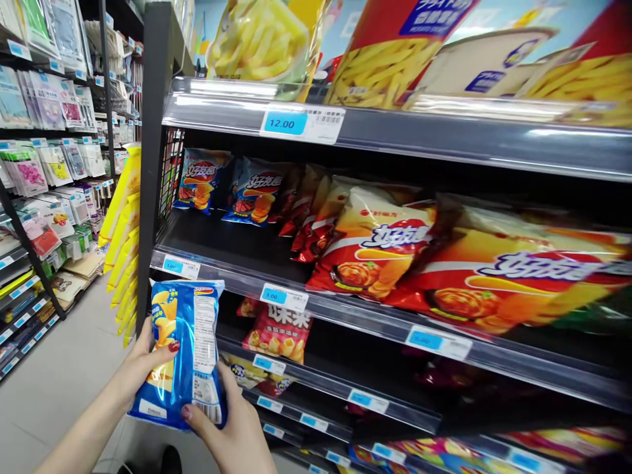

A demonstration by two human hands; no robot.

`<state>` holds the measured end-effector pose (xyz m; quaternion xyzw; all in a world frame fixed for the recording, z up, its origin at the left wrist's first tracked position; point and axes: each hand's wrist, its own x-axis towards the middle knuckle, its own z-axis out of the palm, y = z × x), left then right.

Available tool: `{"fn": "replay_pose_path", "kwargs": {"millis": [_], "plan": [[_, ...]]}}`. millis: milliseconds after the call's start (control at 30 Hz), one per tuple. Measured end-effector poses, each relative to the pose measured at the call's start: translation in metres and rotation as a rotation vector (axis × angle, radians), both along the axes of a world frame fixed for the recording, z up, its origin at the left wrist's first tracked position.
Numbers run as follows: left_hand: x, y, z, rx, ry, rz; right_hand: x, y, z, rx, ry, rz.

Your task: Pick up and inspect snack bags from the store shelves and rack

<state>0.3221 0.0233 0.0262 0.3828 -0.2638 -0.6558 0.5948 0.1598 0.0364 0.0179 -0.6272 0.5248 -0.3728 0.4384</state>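
Between both hands is a blue bag of chips (184, 355), held upright with its printed back turned toward me. My left hand (141, 362) grips its left edge, thumb across the front. On the lower right side my right hand (230, 421) is closed round the bag, its thumb pressed near the bottom; the other fingers are hidden behind it. The bag is in front of the shelf's left end. Two similar blue chip bags (254, 191) stand on the middle shelf, and red chip bags (372, 247) lean in a row to their right.
A shelf edge (365, 309) with price tags runs just behind the held bag. Large fries packages (390, 52) fill the top shelf. Yellow bags (126, 243) hang on the shelf's outer side. Across the aisle floor (81, 368) stands a rack of packaged goods (54, 99).
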Motion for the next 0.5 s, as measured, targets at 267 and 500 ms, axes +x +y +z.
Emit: {"fn": "replay_pose_path", "kwargs": {"millis": [267,500], "plan": [[0.021,0.007,-0.032,-0.098,-0.030,0.093,0.019,0.006,-0.047,-0.079,-0.091,-0.041],[0.021,-0.002,-0.060,-0.235,-0.203,0.278,0.042,0.025,-0.064,-0.382,0.348,-0.359]]}}
